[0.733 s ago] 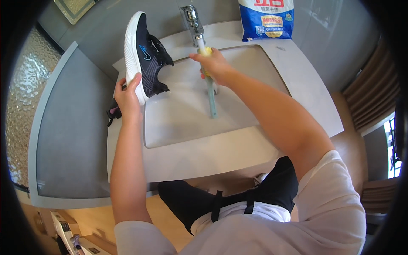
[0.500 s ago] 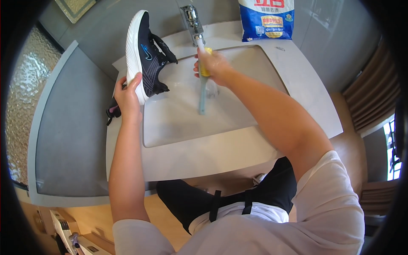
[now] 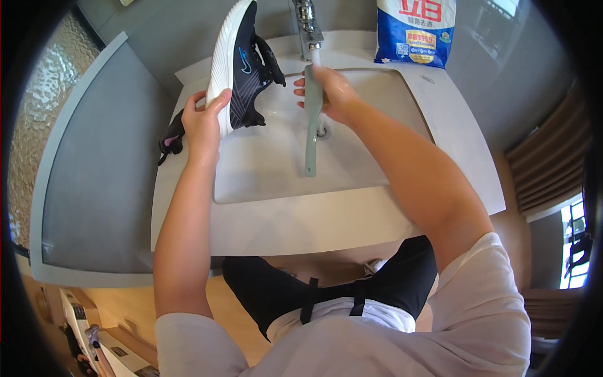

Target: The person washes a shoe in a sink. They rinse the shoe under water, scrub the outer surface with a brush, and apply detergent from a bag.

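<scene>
My left hand point(image 3: 202, 122) is closed round the white sole of a black sneaker point(image 3: 244, 81), thumb on its side. The shoe stands on end, tilted, over the left rim of the white sink point(image 3: 264, 179). Under the chrome faucet point(image 3: 308, 28) my right hand point(image 3: 336, 94) grips a pale green scrubbing brush point(image 3: 311, 138). Its flat green back shows, and the handle points toward me over the basin. The bristles are hidden. Water point(image 3: 316, 58) runs from the spout onto the brush head and hand.
A blue and white detergent bag point(image 3: 414, 38) stands at the counter's back right corner. Left of the basin lies a black item with a pinkish part point(image 3: 173, 137), partly hidden by my left hand. A grey panel point(image 3: 100, 169) borders the counter on the left.
My right hand has turned the brush over: its yellow bristles showed before, and now its green back does. The view has shifted slightly. My left hand still holds the sneaker.
</scene>
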